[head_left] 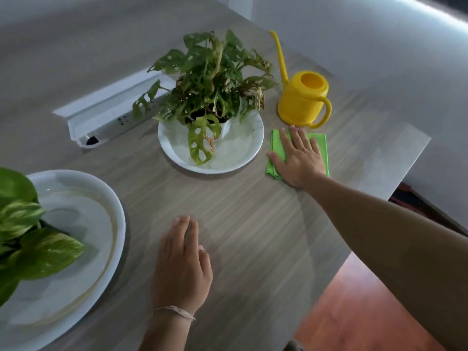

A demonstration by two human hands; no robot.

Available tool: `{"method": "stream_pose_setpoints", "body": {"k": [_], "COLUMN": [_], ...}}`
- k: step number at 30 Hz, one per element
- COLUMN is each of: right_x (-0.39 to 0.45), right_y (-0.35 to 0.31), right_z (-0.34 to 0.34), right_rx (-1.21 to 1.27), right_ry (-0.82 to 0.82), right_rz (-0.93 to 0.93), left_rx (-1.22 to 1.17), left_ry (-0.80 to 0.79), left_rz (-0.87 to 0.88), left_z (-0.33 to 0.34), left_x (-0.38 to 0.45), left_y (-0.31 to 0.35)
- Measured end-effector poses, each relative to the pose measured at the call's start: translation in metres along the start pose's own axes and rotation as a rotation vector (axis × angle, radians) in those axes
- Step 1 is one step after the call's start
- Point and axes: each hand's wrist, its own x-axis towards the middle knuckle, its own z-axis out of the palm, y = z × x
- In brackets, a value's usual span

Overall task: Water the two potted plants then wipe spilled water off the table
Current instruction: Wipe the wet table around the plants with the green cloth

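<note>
A holey-leaved potted plant (210,79) stands in a white saucer (243,153) at the table's middle. A second plant with broad green leaves (30,236) sits in a larger white saucer (83,214) at the left edge. The yellow watering can (302,100) stands upright to the right of the first plant. Just in front of the can lies a folded green cloth (320,143), and my right hand (297,158) rests flat on it, fingers spread. My left hand (181,264) lies palm down on the bare wooden table (248,224), holding nothing.
A white socket strip housing (106,112) is set into the table behind the plants. The table's right edge (395,188) drops to a reddish wooden floor (354,300). A pale wall rises behind the can.
</note>
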Motion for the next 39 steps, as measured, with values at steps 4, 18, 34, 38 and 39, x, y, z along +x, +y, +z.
{"method": "stream_pose_setpoints", "body": {"k": [4, 18, 34, 38, 39], "right_x": [0.001, -0.117, -0.249, -0.252, -0.252], "right_y": [-0.001, -0.036, -0.084, -0.091, -0.094], "right_z": [0.001, 0.031, 0.059, 0.06, 0.06], "right_rx": [-0.007, -0.035, -0.102, -0.101, -0.093], "right_ry": [0.003, 0.061, 0.019, 0.006, 0.008], "right_rz": [-0.006, -0.179, -0.299, -0.269, -0.258], "left_rx": [0.003, -0.064, -0.126, -0.152, -0.151], "left_ry": [-0.01, -0.055, -0.148, -0.124, -0.109], "left_rz": [-0.013, -0.031, 0.029, 0.009, -0.007], "left_z": [0.0, -0.008, -0.028, -0.039, -0.042], "left_x": [0.0, 0.0, -0.034, -0.056, -0.061], "left_y": [-0.001, 0.002, -0.015, -0.028, -0.031]}}
